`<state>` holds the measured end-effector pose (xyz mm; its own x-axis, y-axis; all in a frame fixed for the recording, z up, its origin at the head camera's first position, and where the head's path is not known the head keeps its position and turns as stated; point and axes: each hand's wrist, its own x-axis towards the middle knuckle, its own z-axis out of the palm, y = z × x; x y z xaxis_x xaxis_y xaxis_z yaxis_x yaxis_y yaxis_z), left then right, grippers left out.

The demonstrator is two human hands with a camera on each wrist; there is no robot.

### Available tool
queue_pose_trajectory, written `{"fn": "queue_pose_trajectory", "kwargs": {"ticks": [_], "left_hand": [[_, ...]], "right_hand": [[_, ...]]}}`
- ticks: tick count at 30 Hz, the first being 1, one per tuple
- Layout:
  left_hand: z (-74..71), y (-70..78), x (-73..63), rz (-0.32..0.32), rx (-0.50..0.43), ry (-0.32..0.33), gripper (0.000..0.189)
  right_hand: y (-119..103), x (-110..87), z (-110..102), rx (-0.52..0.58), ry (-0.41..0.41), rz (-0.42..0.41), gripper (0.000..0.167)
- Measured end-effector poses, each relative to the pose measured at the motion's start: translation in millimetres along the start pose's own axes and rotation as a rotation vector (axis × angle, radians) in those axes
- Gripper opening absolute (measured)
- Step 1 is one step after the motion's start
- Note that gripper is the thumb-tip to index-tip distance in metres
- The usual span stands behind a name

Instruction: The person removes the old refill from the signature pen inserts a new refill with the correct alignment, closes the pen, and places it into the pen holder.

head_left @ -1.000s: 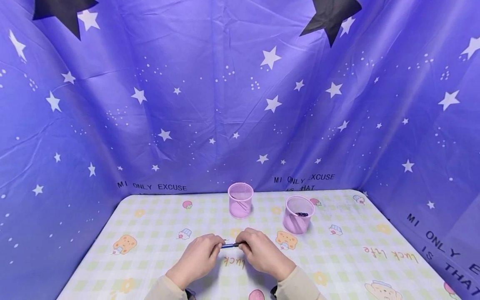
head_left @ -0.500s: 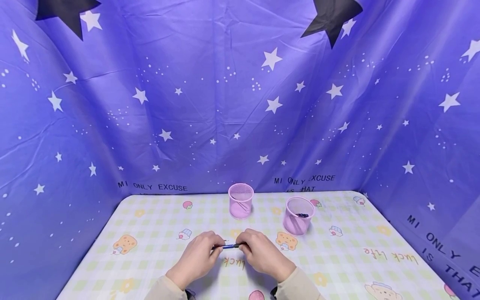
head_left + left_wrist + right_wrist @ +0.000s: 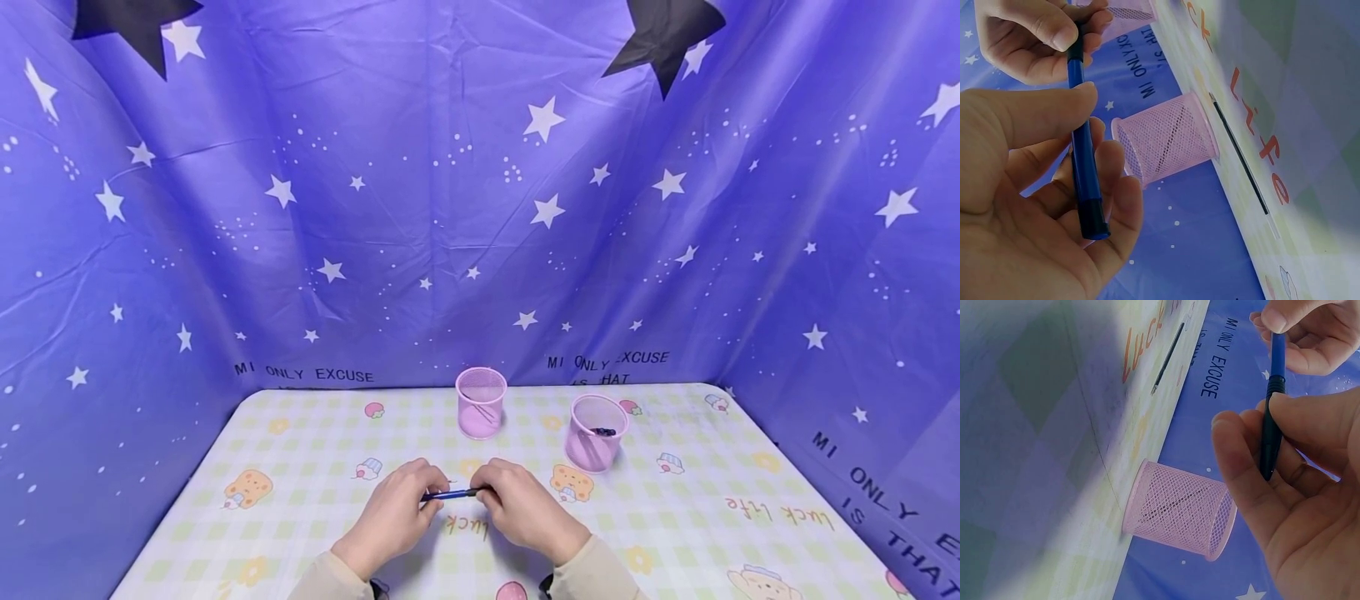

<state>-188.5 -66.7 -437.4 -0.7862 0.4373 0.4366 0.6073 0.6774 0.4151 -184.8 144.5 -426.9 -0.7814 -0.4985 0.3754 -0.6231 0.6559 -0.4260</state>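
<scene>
A pen with a blue barrel and a black grip section (image 3: 456,494) is held level between my two hands, above the table. My left hand (image 3: 397,510) pinches the blue barrel between thumb and fingers; its dark end cap (image 3: 1094,220) shows in the left wrist view. On the black grip section (image 3: 1272,428), my right hand (image 3: 528,508) has its thumb and fingers closed. Below the hands a thin pen refill (image 3: 1241,156) with a dark ink tube lies on the tablecloth. In the head view the hands hide most of that refill.
Two pink mesh pen cups stand beyond the hands. The left cup (image 3: 480,425) has thin sticks showing through its wall; the right cup (image 3: 588,454) contains dark items. A checked tablecloth (image 3: 315,437) covers the table, and a blue star-printed curtain (image 3: 420,208) surrounds it.
My left hand's grip has shifted along the barrel, and more of the pen's dark end shows by the left thumb. The right hand has hardly moved. Both cups stand where they were.
</scene>
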Motion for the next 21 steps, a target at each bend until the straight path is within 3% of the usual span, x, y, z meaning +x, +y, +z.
{"fn": "queue_pose_trajectory", "kwargs": {"ticks": [13, 21], "left_hand": [[-2.6, 1.3, -0.3, -0.014, -0.023, -0.017, 0.019], [-4.8, 1.7, 0.8, -0.002, -0.012, -0.087, 0.014]], "right_hand": [[-1.5, 0.5, -1.4, 0.004, -0.001, 0.002, 0.013], [-0.6, 0.3, -1.4, -0.003, 0.006, -0.004, 0.013]]}}
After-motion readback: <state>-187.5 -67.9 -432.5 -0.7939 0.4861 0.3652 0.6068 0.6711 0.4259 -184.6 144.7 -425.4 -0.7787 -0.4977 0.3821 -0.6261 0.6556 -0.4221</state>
